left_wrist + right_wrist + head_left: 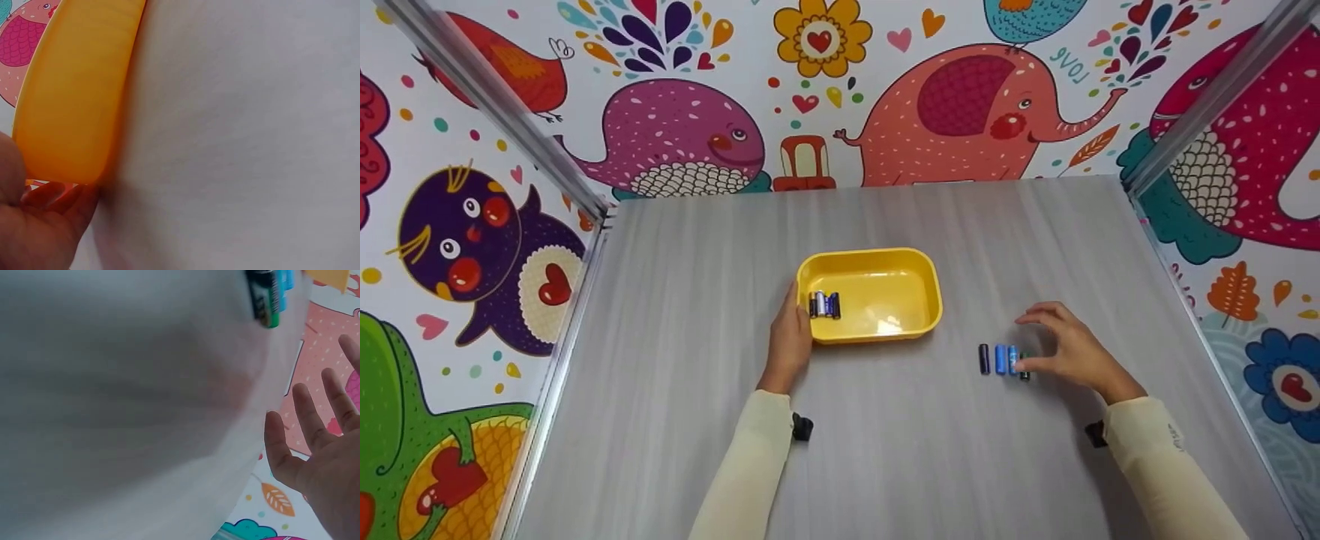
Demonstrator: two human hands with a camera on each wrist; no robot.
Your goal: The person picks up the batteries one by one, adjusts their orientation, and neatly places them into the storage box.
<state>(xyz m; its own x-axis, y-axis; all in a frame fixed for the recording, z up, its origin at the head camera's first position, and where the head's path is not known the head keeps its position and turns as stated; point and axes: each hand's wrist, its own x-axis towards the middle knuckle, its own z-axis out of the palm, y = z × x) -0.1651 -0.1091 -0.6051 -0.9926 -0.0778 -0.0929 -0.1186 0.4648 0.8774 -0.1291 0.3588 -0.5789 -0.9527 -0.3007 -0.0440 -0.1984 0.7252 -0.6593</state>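
Observation:
My left hand (790,337) holds the left end of a yellow plastic tray (885,336). Its fingers (81,211) lie against the tray's outer end wall, with the thumb up by the rim. Inside the tray, at its left end, several small batteries (825,305) stand side by side. My right hand (1069,349) hovers at a short row of batteries on the table, thumb and fingers spread apart. The row has a dark battery (984,359), two blue ones (1000,359) and a black-and-green one (265,298). The thumb tip overlaps the row's right end in the head view.
A grey wood-grain table (885,465) carries everything. Panels printed with cartoon animals (960,112) stand along its back and sides, with metal rails (1207,97) at the corners. The tray sits left of the loose batteries.

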